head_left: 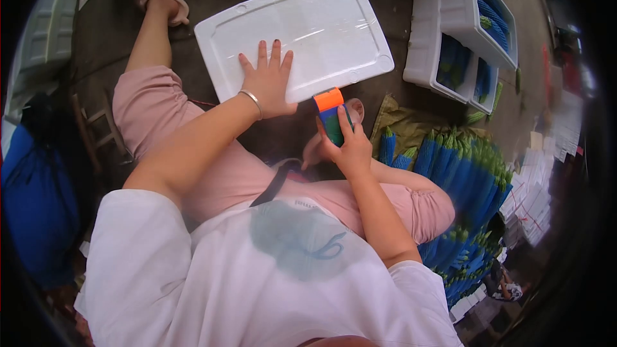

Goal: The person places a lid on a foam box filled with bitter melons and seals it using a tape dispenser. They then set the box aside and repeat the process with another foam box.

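A white foam box (321, 19) with its lid on lies in front of my legs. Glossy strips that look like clear tape run across the lid. My left hand (268, 83) rests flat on the lid's near side, fingers spread. At the near right edge of the box, my right hand (352, 151) is wrapped around a tape dispenser (329, 100) with an orange front and a dark blue and green body. The dispenser's orange end is at or just by the box edge; whether it touches cannot be made out.
Several open foam boxes (424, 38) stand at the upper right with blue-netted green vegetables inside. More long green vegetables in blue netting (450, 160) are piled beside my right leg. A wooden stool (99, 125) and a blue bag-like bundle (38, 199) are on the left.
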`<state>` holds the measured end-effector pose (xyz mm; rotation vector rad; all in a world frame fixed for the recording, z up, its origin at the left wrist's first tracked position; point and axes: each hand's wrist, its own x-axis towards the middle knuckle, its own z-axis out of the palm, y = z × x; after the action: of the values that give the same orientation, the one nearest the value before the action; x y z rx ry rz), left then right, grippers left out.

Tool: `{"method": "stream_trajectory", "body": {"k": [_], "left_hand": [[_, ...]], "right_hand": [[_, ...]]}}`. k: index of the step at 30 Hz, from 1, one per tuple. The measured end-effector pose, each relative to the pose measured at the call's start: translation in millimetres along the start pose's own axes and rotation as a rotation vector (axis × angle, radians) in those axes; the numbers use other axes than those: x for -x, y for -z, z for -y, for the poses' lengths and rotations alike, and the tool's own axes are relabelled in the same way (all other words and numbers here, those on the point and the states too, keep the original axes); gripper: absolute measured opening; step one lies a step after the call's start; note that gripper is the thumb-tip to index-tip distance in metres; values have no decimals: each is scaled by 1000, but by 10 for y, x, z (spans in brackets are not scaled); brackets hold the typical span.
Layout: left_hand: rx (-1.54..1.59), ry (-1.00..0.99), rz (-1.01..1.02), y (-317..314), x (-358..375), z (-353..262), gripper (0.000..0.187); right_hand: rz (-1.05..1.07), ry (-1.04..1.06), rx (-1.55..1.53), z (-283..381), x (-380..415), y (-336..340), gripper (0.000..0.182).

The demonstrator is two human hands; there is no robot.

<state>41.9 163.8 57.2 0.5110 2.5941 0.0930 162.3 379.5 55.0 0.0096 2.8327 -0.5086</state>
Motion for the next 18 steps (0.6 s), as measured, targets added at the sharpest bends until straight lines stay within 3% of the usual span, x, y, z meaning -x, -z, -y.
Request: {"method": "stream_trajectory", "body": {"k": [2, 4, 5, 7, 8, 10, 11, 13, 14, 16, 18], "left_hand": [[2, -26, -15, 219, -125, 193, 106], [79, -62, 15, 593, -311, 570, 99], [184, -194, -207, 503, -542, 921, 86], [134, -29, -370, 1031, -485, 954, 64], [62, 67, -413, 1125, -508, 972, 68], [-353, 58, -779, 924, -548, 918, 74], [-359, 69, -781, 941, -627, 1017, 74], [-310, 136, -525, 976, -897, 1323, 102], [-306, 122, -522, 1049, -964, 1392, 102], [-75, 137, -277, 1239, -1098, 1542, 110], [-65, 123, -220, 1233, -1363, 1833, 112]], "right_hand": [[-185, 112, -8, 123, -215, 152, 79], [-212, 150, 9, 418, -555, 449, 73], [-201, 143, 6, 645, -808, 676, 70], [-225, 181, 2, 1058, -1463, 954, 65], [-261, 228, 6, 1238, -1798, 1043, 63], [-152, 200, 2, 1693, -2267, 1444, 46], [-154, 212, -1, 1761, -2338, 1453, 46], [-146, 208, -14, 1817, -2442, 1437, 44], [-189, 210, -34, 1686, -2337, 1289, 52], [-229, 181, -36, 1282, -1783, 879, 65], [-154, 118, -20, 821, -1157, 452, 67]]}}
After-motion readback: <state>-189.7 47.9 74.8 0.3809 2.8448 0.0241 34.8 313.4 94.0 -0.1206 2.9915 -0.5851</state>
